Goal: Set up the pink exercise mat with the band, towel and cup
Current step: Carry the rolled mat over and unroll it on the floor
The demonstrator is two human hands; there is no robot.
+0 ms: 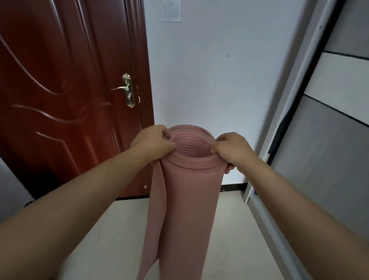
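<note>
— Where's the pink exercise mat point(184, 214)?

— Dead centre, rolled into a tube and standing upright, its open top end facing the camera so the coiled layers show. The loose outer flap hangs down its side at about 9 o'clock.

— And the hands?

— Both are clamped on the top rim. The left hand point(152, 143) pinches the rim at 9 o'clock, fingers curled over the edge; the right hand point(232, 151) pinches it at 3 o'clock in the same way. Bare forearms reach in from 7 and 5 o'clock.

— Does the roll's bottom touch the floor?

— Can't tell — the lower end runs out of view.

— What's around it?

— Pale floor tiles point(234, 238) beneath. At 10 o'clock a reddish-brown panelled door point(61, 73) with a brass lever handle point(126, 89). At 12 o'clock a white wall point(215, 66) carrying a white blank plate point(171, 9). At 3 o'clock a grey-and-white sliding wardrobe door point(340, 131).
</note>
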